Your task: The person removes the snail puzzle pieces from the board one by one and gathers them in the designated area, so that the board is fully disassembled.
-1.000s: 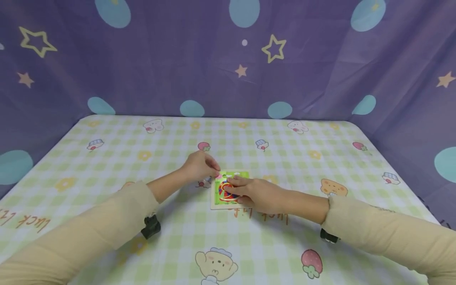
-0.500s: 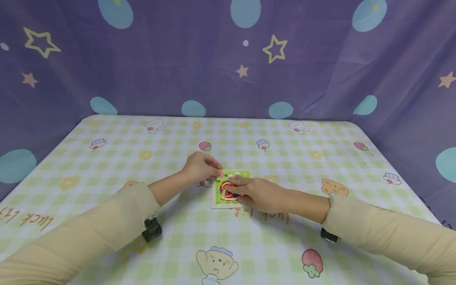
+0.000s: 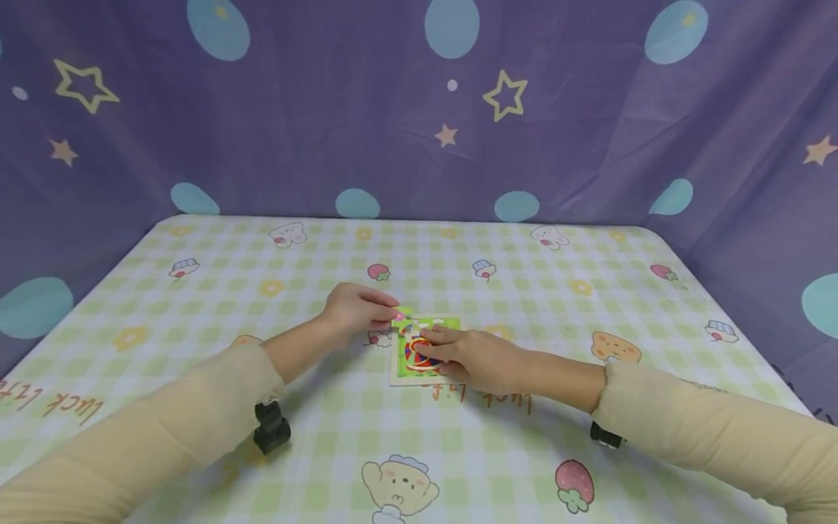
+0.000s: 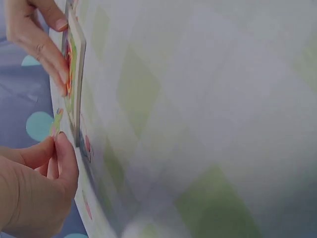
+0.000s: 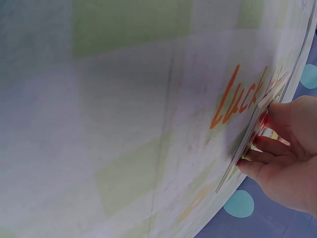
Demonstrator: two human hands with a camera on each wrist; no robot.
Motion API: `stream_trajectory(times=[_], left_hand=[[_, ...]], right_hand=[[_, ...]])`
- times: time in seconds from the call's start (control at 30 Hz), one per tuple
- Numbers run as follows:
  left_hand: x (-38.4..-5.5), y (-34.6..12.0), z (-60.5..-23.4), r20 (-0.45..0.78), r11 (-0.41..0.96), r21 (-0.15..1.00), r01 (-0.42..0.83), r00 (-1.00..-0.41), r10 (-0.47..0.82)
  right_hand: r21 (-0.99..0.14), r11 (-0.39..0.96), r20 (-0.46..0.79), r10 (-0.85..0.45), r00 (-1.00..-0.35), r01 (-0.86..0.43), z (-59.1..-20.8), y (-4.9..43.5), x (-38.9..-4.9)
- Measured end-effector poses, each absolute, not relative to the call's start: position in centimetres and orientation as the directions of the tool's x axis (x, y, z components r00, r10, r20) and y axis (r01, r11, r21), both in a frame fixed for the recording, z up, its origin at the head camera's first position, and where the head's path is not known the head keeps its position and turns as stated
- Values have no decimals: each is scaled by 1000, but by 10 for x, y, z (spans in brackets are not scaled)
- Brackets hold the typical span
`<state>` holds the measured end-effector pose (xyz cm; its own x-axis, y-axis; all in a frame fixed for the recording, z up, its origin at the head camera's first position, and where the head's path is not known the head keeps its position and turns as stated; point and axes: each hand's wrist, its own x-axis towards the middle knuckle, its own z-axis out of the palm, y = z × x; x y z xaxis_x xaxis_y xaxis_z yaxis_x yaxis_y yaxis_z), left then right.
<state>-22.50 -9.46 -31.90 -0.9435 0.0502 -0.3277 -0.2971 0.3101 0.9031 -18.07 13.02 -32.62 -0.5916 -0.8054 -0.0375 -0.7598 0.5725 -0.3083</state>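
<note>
A small square jigsaw puzzle in a pale wooden tray (image 3: 394, 367) lies on the tablecloth, its picture green with a red, blue and yellow round figure. Between thumb and fingertips, my left hand (image 3: 353, 314) pinches a green puzzle piece (image 3: 401, 316) with a pink spot, raised over the tray's far left corner. The left wrist view shows that piece (image 4: 56, 123) tilted up off the tray. My right hand (image 3: 492, 359) rests its fairly straight fingers on the puzzle's right part, covering some of the picture. In the right wrist view, those fingertips press on the tray (image 5: 237, 153).
A green-and-white checked tablecloth (image 3: 524, 466) with printed cartoons covers the table. Behind it hangs a purple curtain (image 3: 366, 102) with stars and blue ovals. Black wrist cameras (image 3: 271, 428) sit under both sleeves.
My left hand has drawn the green puzzle piece up out of the tray's far left corner, moving slightly left and exposing a pale patch. My right hand stays on the puzzle.
</note>
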Motion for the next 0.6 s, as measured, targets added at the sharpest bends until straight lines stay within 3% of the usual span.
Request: stream_trajectory(times=[0.37, 0.6], left_hand=[[-227, -116, -313, -385, 213, 904, -371, -922, 30], [-230, -136, -307, -360, 262, 903, -341, -933, 24]], right_hand=[[-302, 564, -19, -810, -586, -769, -330, 132, -181], [-299, 570, -25, -806, -591, -765, -329, 131, -180]])
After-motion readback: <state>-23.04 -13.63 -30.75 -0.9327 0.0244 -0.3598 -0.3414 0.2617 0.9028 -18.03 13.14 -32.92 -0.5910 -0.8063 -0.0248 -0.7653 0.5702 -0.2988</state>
